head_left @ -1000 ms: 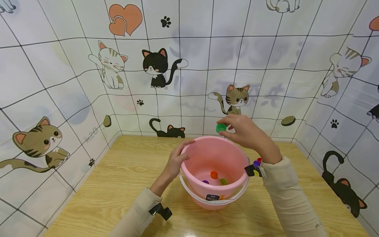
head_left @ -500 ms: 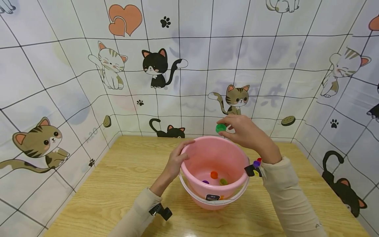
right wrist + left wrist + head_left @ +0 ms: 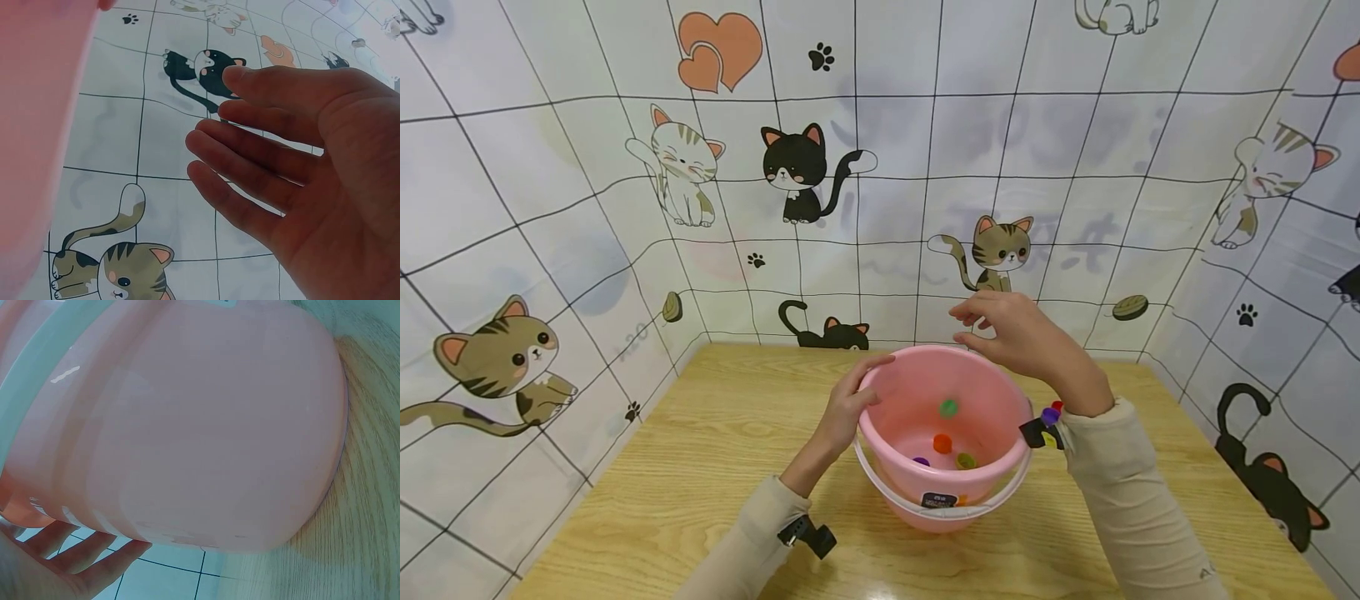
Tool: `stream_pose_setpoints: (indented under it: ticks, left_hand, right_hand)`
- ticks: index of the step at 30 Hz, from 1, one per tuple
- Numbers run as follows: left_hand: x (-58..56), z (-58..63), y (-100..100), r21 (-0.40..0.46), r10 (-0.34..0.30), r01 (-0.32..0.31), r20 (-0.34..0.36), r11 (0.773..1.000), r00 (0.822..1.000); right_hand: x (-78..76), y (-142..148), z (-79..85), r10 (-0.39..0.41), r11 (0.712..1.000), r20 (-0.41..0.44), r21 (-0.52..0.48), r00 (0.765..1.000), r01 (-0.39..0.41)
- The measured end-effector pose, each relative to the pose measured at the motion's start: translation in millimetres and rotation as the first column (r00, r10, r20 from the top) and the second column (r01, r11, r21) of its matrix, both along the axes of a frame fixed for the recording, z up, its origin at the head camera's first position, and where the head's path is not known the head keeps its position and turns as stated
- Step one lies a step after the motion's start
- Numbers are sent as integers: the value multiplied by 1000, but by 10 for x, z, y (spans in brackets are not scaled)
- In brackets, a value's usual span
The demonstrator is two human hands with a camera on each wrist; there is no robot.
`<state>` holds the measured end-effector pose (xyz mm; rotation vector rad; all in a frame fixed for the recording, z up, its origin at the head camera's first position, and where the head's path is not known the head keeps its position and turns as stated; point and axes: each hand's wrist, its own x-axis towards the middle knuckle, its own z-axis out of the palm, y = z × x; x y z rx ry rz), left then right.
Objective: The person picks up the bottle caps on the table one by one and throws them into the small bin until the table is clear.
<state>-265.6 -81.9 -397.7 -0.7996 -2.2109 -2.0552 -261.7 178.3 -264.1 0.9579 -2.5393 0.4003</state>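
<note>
In the head view a pink bucket (image 3: 917, 493) stands on the table, its white handle (image 3: 940, 510) hanging at the front. My left hand (image 3: 842, 408) holds the bucket's left rim, thumb over the edge and fingers along the outside wall, as the left wrist view also shows. Above the far right rim is my right hand (image 3: 1018, 333), fingers parted and holding nothing. A small green cap (image 3: 949, 407), slightly blurred, is inside the bucket below that hand. An orange cap (image 3: 942, 443), a yellow-green cap (image 3: 966, 460) and a partly hidden purple cap (image 3: 921, 461) lie at the bottom.
Small purple (image 3: 1050, 414) and red pieces (image 3: 1057, 406) show beside my right wrist strap (image 3: 1040, 432), partly hidden. The wooden table (image 3: 715, 450) meets walls covered with a cat-print sheet (image 3: 895, 208) behind and at both sides.
My right hand has let go of the green cap, which has dropped from its fingertips into the bucket. The left hand and the bucket have stayed in place.
</note>
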Motion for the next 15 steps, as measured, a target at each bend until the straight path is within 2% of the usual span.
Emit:
stream_pose_setpoints:
  ticks: [6,12,15]
  left_hand:
    - [-63,-100,11,1,29,-29,-9,1000,1000]
    - [-64,-116,19,-11,52,-53,-48,999,997]
    - [-63,-113,19,-14,53,-53,-43,998,998]
  right_hand:
    - [-2,3,0,-2,1000,3,0,1000,2]
    - [2,10,-1,6,1000,-2,-3,1000,-6]
    - [1,13,-4,7,1000,-3,1,1000,-7]
